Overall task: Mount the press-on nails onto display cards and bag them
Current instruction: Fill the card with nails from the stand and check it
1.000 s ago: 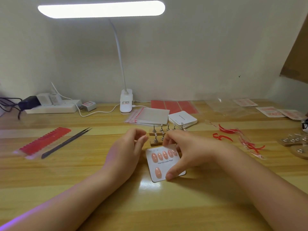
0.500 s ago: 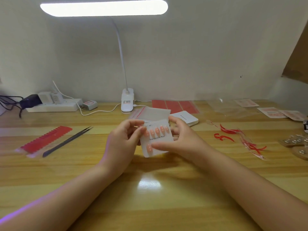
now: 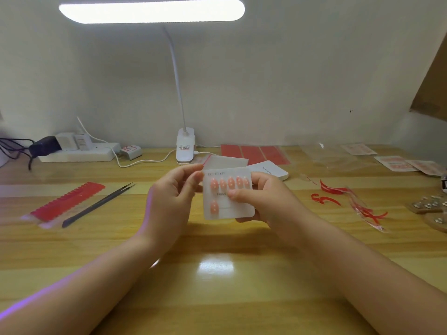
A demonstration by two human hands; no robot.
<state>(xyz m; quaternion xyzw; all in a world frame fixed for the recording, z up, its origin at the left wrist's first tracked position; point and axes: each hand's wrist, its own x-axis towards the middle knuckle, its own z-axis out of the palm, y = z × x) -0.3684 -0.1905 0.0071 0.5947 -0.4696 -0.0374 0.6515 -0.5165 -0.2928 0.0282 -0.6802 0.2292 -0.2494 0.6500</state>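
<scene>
Display card (image 3: pixel 228 204) with six pink nails (image 3: pixel 229 183) is held above the surface (image 3: pixel 217 274), right hand (image 3: pixel 263 201) gripping it, left hand (image 3: pixel 173 197) pinching its left edge.

Bright lamp (image 3: pixel 151 10) overhead; glare on desk (image 3: pixel 215 265).

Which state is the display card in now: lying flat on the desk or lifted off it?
Lifted: the display card is held upright between the left hand and right hand, above the desk.

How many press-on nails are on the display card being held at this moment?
6. Five sit in a row across the top of the display card; the first is at. One sits alone at lower left. The right hand's thumb may hide more.
</scene>
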